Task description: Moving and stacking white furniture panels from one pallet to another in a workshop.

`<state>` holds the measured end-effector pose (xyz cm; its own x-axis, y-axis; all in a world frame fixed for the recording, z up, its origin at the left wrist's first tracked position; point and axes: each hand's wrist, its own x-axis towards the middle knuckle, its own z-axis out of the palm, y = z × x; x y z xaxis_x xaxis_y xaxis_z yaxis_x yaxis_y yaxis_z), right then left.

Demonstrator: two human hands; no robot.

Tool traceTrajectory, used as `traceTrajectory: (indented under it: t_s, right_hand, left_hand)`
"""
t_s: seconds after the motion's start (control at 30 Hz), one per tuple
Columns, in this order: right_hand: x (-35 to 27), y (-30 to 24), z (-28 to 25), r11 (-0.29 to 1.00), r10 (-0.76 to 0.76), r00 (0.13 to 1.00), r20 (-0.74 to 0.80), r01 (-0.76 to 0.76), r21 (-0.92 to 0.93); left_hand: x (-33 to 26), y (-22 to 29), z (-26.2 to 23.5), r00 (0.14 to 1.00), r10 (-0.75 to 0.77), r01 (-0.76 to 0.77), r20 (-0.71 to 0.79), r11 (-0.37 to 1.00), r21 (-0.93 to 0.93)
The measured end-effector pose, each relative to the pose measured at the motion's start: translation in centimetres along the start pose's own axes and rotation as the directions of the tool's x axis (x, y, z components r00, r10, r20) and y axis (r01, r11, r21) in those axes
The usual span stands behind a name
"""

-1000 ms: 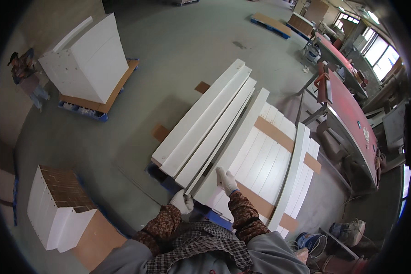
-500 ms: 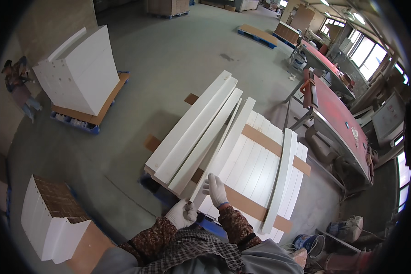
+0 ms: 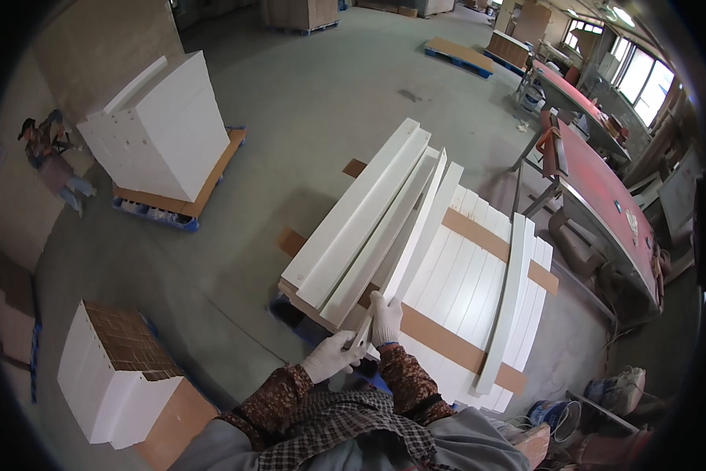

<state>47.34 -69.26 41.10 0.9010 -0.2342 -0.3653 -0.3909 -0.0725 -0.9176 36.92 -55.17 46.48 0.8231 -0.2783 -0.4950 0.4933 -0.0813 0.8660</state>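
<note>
A long, narrow white board (image 3: 414, 239) is tilted on its edge above the pallet load, its near end toward me. In a white knit glove, my left hand (image 3: 331, 356) is closed on that near end. My right hand (image 3: 386, 319), gloved alike, wraps round the same board a little farther up. To the left of it lie several stacked white boards (image 3: 353, 224). On the right, a layer of white boards (image 3: 445, 289) lies side by side with brown cardboard strips (image 3: 439, 339) across it. Another single white board (image 3: 506, 302) rests on top of that layer.
A red-topped workbench (image 3: 604, 204) stands at the right. Buckets (image 3: 553, 418) sit at the lower right. Stacked white panels (image 3: 153, 129) on a pallet stand at the far left, near a person (image 3: 54, 157). Another white stack (image 3: 105, 392) is at the lower left.
The board has turned up onto its edge and its near end has risen. My right hand, open beside it before, is now closed round it. The view has shifted slightly.
</note>
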Motion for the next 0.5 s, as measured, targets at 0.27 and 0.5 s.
traceTrajectory:
  t_s: [0.27, 0.5]
  right_hand:
    - [1.0, -1.3, 3.5, 0.879, -0.052, 0.994, -0.100, -0.002, -0.477]
    - [2.6, 2.4, 6.5, 0.869, -0.199, 0.977, -0.070, 0.143, -0.474]
  left_hand:
    - [3.4, -4.9, -1.5, 0.979, -0.070, -0.018, -0.190, 0.905, -0.425]
    - [5.1, -8.4, -3.9, 0.925, -0.278, 0.010, -0.258, 0.697, -0.717]
